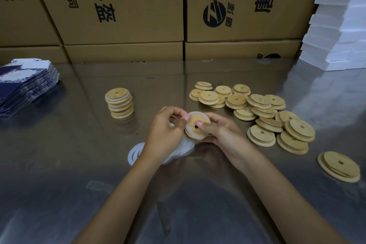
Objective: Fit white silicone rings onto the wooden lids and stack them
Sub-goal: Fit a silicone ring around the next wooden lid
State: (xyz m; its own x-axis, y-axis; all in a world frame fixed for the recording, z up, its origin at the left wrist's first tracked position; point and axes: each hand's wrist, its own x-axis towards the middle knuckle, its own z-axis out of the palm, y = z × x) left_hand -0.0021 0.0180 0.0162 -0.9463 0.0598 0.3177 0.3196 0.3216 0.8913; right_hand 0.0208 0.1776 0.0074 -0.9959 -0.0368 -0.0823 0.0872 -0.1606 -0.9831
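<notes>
Above the table (pixel 59 164), both curled hands pinch one lid (pixel 195 125)

Stacked lids (pixel 119 103) left, loose lids (pixel 257 113) right, rings (pixel 136 153) seemingly under hands (pixel 168 127).

Both hands on one wooden lid (pixel 195 125): left hand (pixel 168 127) pinches the white ring (pixel 206 118) at its rim, right hand (pixel 221 134) grips the lid. Finished stack (pixel 119 103) sits left, loose lids (pixel 263 113) right.
</notes>
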